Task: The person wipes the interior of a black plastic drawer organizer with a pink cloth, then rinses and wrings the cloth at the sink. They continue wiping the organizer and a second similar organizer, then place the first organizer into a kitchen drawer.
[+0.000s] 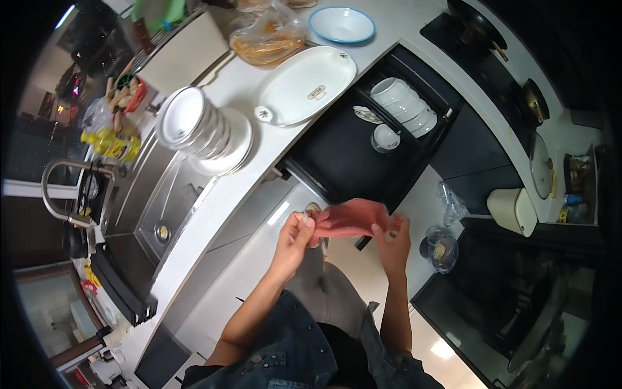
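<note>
Both hands hold a pinkish-red cloth (357,218) stretched between them in front of my body. My left hand (294,238) pinches its left end, where the fabric is bunched. The other end is gripped by my right hand (392,240), whose fingers are slightly blurred. Beyond the cloth stands an open black drawer (335,150) with a row of white bowls (406,104) upright in its rack and a white cup (386,138) beside them. On the counter are a white oval platter (306,87) and a tall stack of white bowls (192,121) on plates.
A steel sink (170,209) with a curved faucet (48,189) lies at the left. A blue-rimmed basin (342,24) and bagged food (267,39) sit at the counter's back. On the right are a cream bin (512,211) and a plastic-lined container (440,250).
</note>
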Motion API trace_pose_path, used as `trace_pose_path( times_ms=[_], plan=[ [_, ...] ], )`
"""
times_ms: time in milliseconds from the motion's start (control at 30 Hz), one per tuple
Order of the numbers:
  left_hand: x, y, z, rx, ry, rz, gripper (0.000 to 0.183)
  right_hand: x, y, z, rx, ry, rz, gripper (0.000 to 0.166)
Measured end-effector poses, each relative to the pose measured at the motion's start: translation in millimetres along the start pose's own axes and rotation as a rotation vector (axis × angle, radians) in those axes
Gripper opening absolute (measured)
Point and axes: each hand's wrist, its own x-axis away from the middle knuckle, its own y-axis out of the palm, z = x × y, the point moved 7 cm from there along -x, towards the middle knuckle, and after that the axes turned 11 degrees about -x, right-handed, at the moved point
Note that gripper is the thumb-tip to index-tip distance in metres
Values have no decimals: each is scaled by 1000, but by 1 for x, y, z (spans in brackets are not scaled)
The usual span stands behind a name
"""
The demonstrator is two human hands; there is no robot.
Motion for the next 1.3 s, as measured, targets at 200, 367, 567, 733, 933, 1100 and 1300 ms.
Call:
trace_pose_path(
  times_ms=[200, 367, 567, 733, 933, 1100, 1300],
  plan=[
    [-71, 70, -8, 54, 160, -132, 8, -60, 44, -24, 69, -472, -478, 51],
    [-136, 53, -30, -2, -34, 41, 14, -156, 29, 36, -662, 232, -359, 22],
    [-147, 43, -58, -110, -27, 482, 38, -263, 103, 83, -394, -203, -611, 34],
    [-115, 62, -90, -312, -141, 772, 41, -301, 164, 147, 643, -342, -906, 69],
    [-98, 126, -127, -611, -214, 1049, 38, -339, 207, 212, 1106, -909, -932, 52],
    [-112, 153, -124, -969, -255, 1089, 37, -348, 234, 235, 1284, -1195, -1084, 30],
    [-115, 156, -129, -1070, -177, 1118, 37, -330, 173, 332, 1714, -1082, -1630, 34]
  ],
)
